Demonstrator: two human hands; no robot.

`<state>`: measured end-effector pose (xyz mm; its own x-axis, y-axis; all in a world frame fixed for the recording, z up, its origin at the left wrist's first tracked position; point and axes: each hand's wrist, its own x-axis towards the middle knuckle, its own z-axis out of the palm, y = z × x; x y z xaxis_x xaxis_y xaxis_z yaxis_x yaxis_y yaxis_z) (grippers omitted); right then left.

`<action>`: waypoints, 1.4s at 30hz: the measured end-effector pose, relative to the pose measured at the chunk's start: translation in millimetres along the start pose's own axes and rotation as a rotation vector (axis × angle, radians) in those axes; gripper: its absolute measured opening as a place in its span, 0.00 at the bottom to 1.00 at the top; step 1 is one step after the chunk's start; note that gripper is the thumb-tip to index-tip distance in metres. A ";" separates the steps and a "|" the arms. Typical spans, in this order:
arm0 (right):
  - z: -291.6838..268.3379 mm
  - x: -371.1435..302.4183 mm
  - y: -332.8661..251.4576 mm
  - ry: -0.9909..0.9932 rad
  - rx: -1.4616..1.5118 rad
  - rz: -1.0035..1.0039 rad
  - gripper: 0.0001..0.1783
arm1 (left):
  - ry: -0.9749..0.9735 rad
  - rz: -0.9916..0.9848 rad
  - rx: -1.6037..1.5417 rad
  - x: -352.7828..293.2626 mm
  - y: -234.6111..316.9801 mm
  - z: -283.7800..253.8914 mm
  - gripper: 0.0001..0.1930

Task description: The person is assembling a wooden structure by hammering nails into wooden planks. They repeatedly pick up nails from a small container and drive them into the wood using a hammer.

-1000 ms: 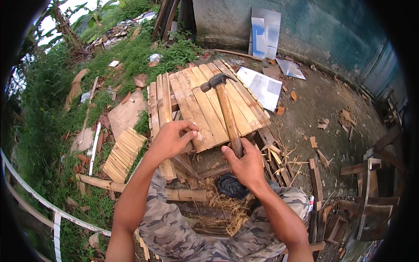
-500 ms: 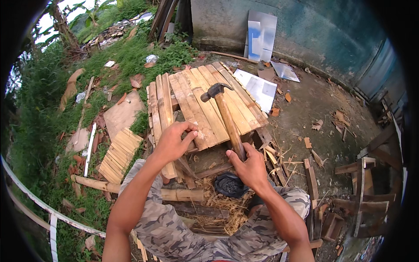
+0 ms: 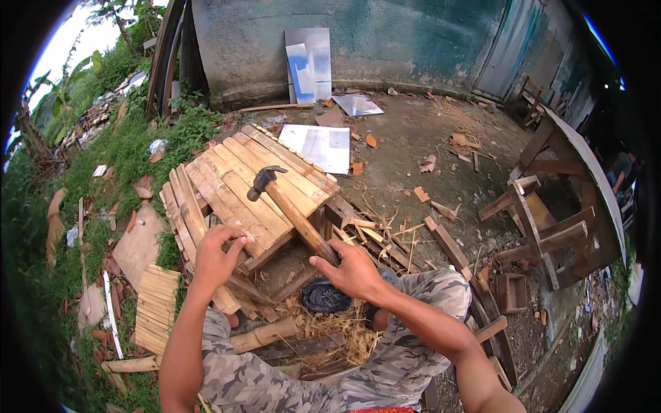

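Note:
My right hand [image 3: 352, 272] is closed around the lower handle of a claw hammer [image 3: 297, 219]. The dark hammer head is raised above a low slatted top [image 3: 237, 175] made of split bamboo strips on wood. Over the near end of these strips is my left hand [image 3: 215, 255], thumb and forefinger pinched together; anything between the fingertips is too small to make out. A gap shows between the strips near the left hand. Below, between my legs, an open black plastic bag [image 3: 325, 296] holds small dark pieces, perhaps nails.
A bamboo pole [image 3: 265, 335] and straw-like shavings [image 3: 351, 332] lie at my feet. A smaller slatted panel [image 3: 157, 306] rests on grass at left. Wood scraps and a wooden frame [image 3: 544, 227] stand right; a painted wall [image 3: 406, 45] rises behind. A person [image 3: 622, 172] shows at far right.
The view has swung to the right, so the slatted top and both hands appear further left. My right hand still grips the hammer; the left stays pinched near the strips' end.

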<state>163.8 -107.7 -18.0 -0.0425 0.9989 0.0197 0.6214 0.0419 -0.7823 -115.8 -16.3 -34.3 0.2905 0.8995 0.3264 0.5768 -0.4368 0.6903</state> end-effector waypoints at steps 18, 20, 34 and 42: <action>-4.5 -28.0 -22.4 -0.043 -0.009 0.091 0.21 | -0.065 0.047 0.067 2.3 -9.2 -10.4 0.10; -4.1 -28.2 -25.7 -0.050 -0.046 0.079 0.21 | -0.054 0.041 0.071 1.8 -9.2 -8.7 0.09; -8.0 -40.9 -49.1 -0.071 -0.154 -0.015 0.16 | 0.027 0.053 0.072 0.9 -14.9 -0.5 0.10; -13.9 -40.8 -59.3 -0.066 -0.196 -0.075 0.15 | 0.037 0.076 0.092 1.7 -15.0 -0.6 0.08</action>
<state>139.5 -150.6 36.2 -0.1416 0.9896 0.0270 0.7546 0.1255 -0.6441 -124.3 -8.2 -43.7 0.3091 0.8628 0.4001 0.6223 -0.5016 0.6009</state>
